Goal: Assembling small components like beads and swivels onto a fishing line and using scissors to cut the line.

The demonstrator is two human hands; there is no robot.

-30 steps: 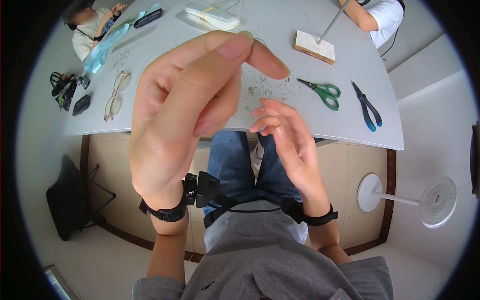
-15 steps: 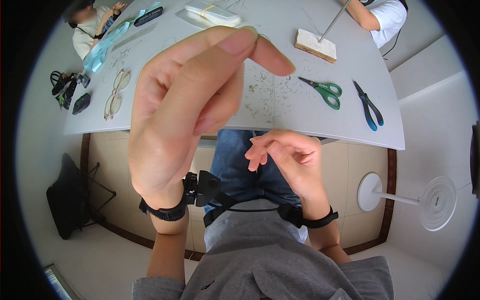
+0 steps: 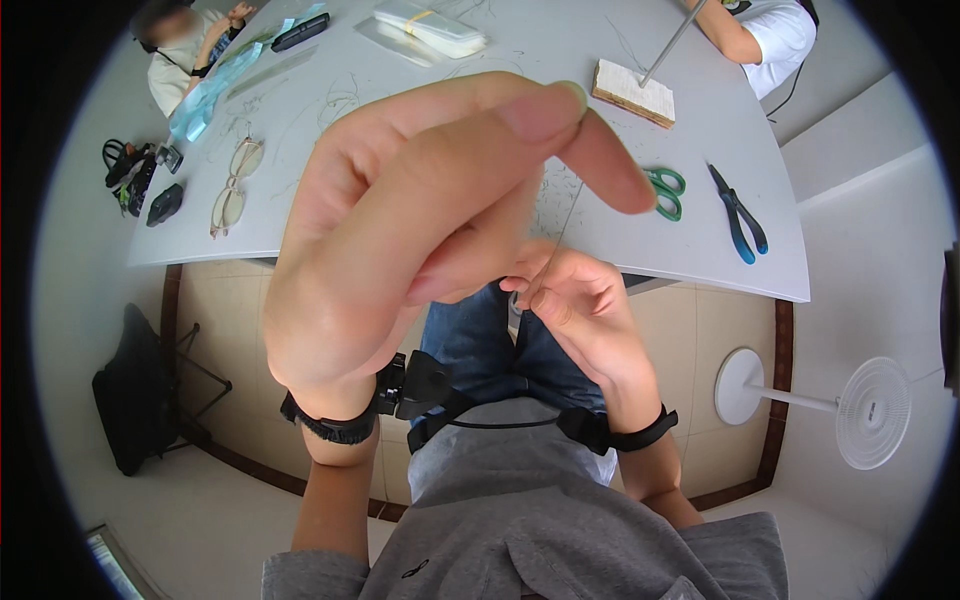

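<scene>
My left hand (image 3: pixel 400 210) is raised close in front of me, thumb and forefinger pinched together on the upper part of a thin dark strand (image 3: pixel 567 222). Whether this is thread or fine wire I cannot tell. The strand slants down to my right hand (image 3: pixel 585 310), held lower at the table's near edge over my lap. There the thumb and forefinger close on the strand's lower part. Green-handled scissors (image 3: pixel 668 192) lie on the table beyond, their blades hidden behind my left fingers. To their right rest blue-handled pliers (image 3: pixel 738 215).
On the grey table (image 3: pixel 740 120) are a wooden block (image 3: pixel 632 92) with a metal rod, eyeglasses (image 3: pixel 232 188), clear plastic sleeves (image 3: pixel 425 32), a blue ribbon (image 3: pixel 205 105) and short strand clippings. Two people sit across. A white fan (image 3: pixel 872 412) stands right, a black folding chair (image 3: pixel 135 400) left.
My left hand has moved right and slightly nearer, now covering the scissors' blades. The strand, upright before, now slants. My right hand has shifted slightly, its fingers closer together.
</scene>
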